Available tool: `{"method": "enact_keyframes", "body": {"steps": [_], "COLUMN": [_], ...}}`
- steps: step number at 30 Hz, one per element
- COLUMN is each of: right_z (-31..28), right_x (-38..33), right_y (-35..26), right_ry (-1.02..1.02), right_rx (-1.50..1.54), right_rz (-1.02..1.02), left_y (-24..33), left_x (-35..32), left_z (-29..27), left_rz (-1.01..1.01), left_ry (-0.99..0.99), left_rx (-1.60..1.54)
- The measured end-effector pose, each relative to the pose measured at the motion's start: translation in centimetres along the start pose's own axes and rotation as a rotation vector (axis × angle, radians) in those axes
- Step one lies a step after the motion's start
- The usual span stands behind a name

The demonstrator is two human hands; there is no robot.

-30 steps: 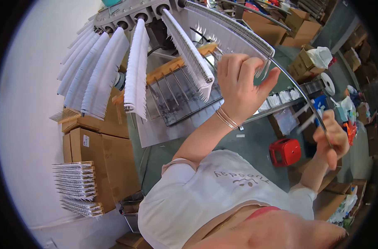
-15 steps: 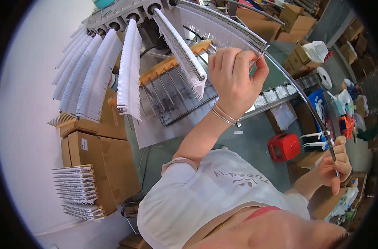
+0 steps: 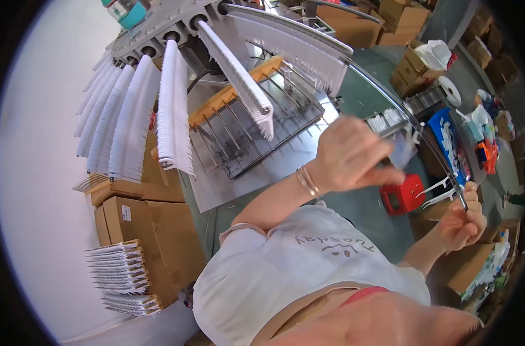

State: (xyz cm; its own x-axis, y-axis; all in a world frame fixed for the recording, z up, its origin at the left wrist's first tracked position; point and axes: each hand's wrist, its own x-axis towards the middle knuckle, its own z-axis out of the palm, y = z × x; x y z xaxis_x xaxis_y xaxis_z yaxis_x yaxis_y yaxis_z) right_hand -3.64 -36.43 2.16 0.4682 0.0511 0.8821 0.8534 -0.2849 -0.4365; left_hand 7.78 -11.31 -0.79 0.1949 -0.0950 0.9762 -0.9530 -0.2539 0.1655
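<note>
A long curved metal rod reaches from a loaded arm of the machine to my right hand, whose fingers are closed round its end. Two slim white plastic pieces with bent ends hang on the rod beside that hand. My left hand, bracelets at its wrist, is in the air below the rod. Motion smears its fingers, so a hold cannot be made out. Beyond it, a dense row of thin white pieces hangs from the machine arm that meets the rod.
Several more loaded arms fan out leftward from the grey machine head. Below them lies a dark tray with an orange bar and metal pins. Cardboard boxes stand at left. A red stool and a blue bin are at right.
My left hand has left the junction of rod and machine arm and moved right and down. The right hand keeps the rod's end. The whole view has shifted slightly.
</note>
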Motion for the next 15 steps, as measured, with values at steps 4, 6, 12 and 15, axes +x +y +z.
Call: {"method": "enact_keyframes", "body": {"steps": [4,6,12,15], "right_z": [0.4,1.0,4.2,6.8], "right_x": [-4.0,-6.1,-8.4,-7.4], "right_y": [1.1,1.9,4.8,5.7], "right_ry": [0.38,0.584,0.44,0.286], "right_rx": [0.34,0.471,0.357,0.215], "right_rz": [0.302,0.451,0.661,0.599], "left_y": [-0.5,-2.4,-11.4,-15.5], "left_x": [-7.1,-10.8,-14.7,-14.8], "left_z": [-1.7,-2.0,-1.7,-0.2], "left_rz": [-0.2,-0.542,-1.206,-1.085], "left_ry": [-0.222,-0.203,0.197,0.313], "left_rx": [-0.051,-0.047,-0.006,0.042]}}
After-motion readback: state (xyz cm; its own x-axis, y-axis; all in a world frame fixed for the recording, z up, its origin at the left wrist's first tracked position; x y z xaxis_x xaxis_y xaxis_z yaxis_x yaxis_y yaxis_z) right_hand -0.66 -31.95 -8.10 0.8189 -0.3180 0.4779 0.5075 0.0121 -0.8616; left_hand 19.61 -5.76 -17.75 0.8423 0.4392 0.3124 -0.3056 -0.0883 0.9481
